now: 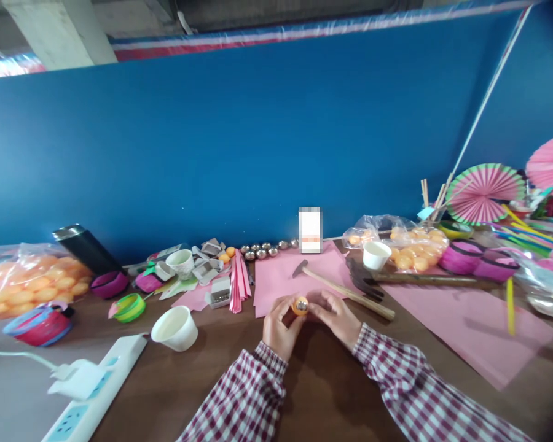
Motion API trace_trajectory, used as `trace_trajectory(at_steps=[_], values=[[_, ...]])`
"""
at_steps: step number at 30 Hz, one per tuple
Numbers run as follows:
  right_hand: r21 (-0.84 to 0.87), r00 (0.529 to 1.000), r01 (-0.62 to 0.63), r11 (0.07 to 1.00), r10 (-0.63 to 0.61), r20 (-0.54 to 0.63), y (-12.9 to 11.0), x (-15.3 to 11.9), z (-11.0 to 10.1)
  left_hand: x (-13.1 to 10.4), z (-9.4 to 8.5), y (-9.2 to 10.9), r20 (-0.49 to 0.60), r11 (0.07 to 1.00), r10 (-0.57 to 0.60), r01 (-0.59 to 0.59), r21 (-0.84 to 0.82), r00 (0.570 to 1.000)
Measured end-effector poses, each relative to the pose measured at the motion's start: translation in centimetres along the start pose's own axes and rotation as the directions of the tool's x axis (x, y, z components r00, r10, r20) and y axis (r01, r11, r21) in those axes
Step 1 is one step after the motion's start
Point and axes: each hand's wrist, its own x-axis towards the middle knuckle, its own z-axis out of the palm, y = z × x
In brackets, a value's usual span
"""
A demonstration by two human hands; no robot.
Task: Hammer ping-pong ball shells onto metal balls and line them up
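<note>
Low over the brown table, my left hand (281,325) is closed round a small orange ball (300,306) with a shiny silvery middle facing up. My right hand (335,314) is beside it, fingers bent together with the tips near the ball's right side; whether they pinch anything is too small to tell. Beyond the hands lies a pink sheet (271,276), with a wooden-handled hammer (345,290) slanting across it. Several shiny metal balls (261,253) are lined up along the sheet's far edge.
Left are a white cup (174,328), a power strip (105,383), a dark bottle (88,250) and a bag of orange balls (32,285). Right are another white cup (376,255), a second hammer (433,280), pink paper (470,331), and a pink paper fan (485,193).
</note>
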Motion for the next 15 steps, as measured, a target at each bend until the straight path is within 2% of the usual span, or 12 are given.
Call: trace_trajectory(at_steps=[4,7,15], values=[[-0.088,0.997,0.065,0.994,-0.061,0.056,-0.03,-0.01,-0.11,-0.13,0.02,0.32,0.012,1.000,-0.002,0.002,-0.027,1.000],[-0.124,0.992,0.102,0.987,-0.091,0.089,-0.19,-0.10,-0.16,-0.27,0.12,0.39,0.017,0.995,-0.053,0.055,-0.078,0.998],[-0.254,0.975,0.218,0.942,-0.196,0.110,-0.86,-0.55,0.54,0.13,0.05,0.18,0.028,0.964,-0.126,0.129,-0.233,0.992]])
